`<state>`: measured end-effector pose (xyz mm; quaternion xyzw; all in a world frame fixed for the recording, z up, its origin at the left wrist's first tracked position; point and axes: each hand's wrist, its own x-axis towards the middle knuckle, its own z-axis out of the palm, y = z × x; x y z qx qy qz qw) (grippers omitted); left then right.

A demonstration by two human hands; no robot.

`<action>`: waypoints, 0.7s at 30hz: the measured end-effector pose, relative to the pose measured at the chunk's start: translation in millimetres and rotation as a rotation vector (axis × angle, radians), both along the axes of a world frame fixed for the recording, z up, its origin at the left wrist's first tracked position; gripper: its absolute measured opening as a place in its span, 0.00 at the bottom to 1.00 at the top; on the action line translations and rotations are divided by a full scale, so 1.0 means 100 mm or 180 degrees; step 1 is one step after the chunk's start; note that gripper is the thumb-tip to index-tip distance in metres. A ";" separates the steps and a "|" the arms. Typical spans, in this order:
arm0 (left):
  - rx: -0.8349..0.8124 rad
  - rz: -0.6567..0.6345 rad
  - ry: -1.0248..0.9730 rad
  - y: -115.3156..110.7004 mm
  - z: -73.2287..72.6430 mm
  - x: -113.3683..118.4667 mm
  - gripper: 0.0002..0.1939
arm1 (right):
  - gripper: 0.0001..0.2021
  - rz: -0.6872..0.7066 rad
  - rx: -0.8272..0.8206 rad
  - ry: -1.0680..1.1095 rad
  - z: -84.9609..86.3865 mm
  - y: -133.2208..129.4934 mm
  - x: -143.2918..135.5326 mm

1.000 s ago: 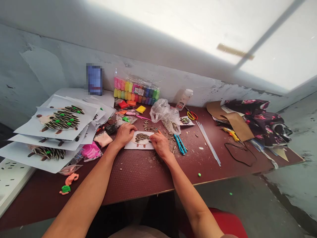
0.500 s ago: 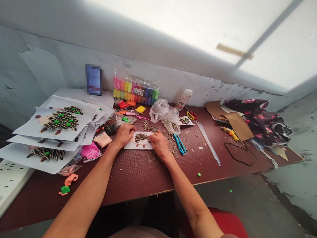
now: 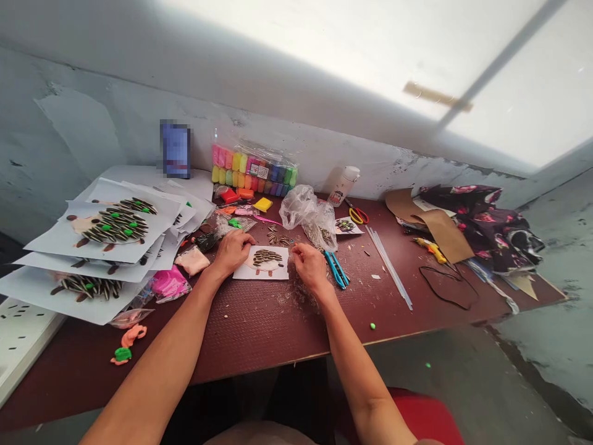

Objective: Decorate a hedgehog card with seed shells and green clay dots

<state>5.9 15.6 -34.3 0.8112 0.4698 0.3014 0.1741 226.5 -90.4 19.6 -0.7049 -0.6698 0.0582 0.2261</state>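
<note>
And here the card runs lengthwise from the left hand, curled at its edge, toward the bunched right hand, just beside, both holds unclear.

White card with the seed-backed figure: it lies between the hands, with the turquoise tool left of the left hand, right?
One slip: in the head view, the turquoise tool lies right of the right hand. The white card does lie between that hand and the left hand.
</note>
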 end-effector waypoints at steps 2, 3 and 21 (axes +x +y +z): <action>-0.0003 -0.0022 -0.0011 0.00 0.00 0.00 0.13 | 0.10 -0.0077 -0.0111 -0.0081 0.02 0.04 0.02; 0.0003 -0.0025 -0.0013 0.00 0.00 0.00 0.13 | 0.10 -0.0100 -0.0176 -0.0111 0.02 0.06 0.02; 0.0023 -0.0029 0.0056 -0.02 0.03 0.00 0.13 | 0.10 -0.0270 -0.0728 -0.0699 0.03 0.57 -0.14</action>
